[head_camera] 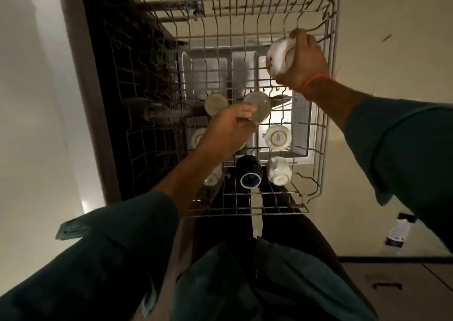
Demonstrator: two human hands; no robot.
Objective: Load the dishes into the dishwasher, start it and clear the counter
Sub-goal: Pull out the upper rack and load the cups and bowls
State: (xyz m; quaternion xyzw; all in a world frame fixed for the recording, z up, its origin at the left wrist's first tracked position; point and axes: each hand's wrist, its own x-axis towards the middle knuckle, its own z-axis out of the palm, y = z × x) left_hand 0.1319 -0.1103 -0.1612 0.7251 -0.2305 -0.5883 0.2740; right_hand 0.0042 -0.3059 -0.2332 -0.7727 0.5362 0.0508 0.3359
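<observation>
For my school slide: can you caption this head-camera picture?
Right hand grips a white cup over the rack; left hand reaches a glass.

Single head cam looked steeply down, close over pulled-out dishwasher rack [328, 115] (wide-angle), dishwasher toward 12 o'clock.

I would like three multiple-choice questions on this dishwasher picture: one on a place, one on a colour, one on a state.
1. Where is the right hand?
A. over the rack's far right corner
B. on the floor
C. in a drawer

2. What colour is the mug between the white cups at the near end of the upper rack?
A. red
B. dark blue
C. yellow

3. How does the cup with printed base sit?
A. upright
B. broken
C. upside down

Answers: 1 A, it holds a white cup there; 2 B, its glaze; 3 C, its base faces up.
</observation>
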